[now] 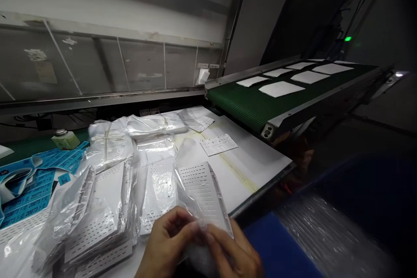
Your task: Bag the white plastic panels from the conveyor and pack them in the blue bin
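Hands (166, 243) (234, 254) pinch bagged panel (200, 191); blue labels (32, 191) possibly "20072".

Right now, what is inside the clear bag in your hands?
A white slotted panel shows through the clear bag. Its lower end is covered by the left hand and right hand pinching the bag, so anything else down there cannot be seen.

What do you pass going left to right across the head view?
Blue labels → pile of bagged panels → bagged panel pinched by left hand and right hand → green conveyor belt → green light.
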`<state>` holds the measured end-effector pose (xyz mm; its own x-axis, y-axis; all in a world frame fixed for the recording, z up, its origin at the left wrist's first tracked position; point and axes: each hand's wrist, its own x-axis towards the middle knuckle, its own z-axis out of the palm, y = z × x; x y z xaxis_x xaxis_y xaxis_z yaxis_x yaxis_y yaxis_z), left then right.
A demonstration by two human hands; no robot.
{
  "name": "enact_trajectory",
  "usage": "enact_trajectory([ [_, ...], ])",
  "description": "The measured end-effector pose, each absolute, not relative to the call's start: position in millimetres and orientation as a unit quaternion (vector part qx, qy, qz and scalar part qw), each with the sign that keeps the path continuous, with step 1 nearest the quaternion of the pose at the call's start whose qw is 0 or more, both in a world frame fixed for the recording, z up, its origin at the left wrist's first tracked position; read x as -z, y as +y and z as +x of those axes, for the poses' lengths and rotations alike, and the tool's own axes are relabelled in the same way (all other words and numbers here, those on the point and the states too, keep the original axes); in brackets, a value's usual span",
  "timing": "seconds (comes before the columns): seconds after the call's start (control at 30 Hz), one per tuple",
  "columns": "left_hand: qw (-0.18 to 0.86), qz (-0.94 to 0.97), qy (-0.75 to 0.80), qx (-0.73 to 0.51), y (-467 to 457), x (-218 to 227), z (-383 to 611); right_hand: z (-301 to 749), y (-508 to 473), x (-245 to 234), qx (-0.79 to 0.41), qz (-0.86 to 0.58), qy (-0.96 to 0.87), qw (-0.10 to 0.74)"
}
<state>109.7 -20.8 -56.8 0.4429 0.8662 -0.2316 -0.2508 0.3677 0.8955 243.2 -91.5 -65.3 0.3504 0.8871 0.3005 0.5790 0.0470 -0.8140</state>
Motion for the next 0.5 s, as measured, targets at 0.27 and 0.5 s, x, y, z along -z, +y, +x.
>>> enact_trajectory([
  [0.27, 0.851, 0.335, 0.290, -0.283, -15, 46, 116, 279, -99, 55, -0.165, -0.750, -0.490, 0.411],
  [0.5, 0.590, 0.632, 0.403, -0.299, 10, 55, 129, 321, -96, 36, -0.165, -0.794, -0.419, 0.408],
])
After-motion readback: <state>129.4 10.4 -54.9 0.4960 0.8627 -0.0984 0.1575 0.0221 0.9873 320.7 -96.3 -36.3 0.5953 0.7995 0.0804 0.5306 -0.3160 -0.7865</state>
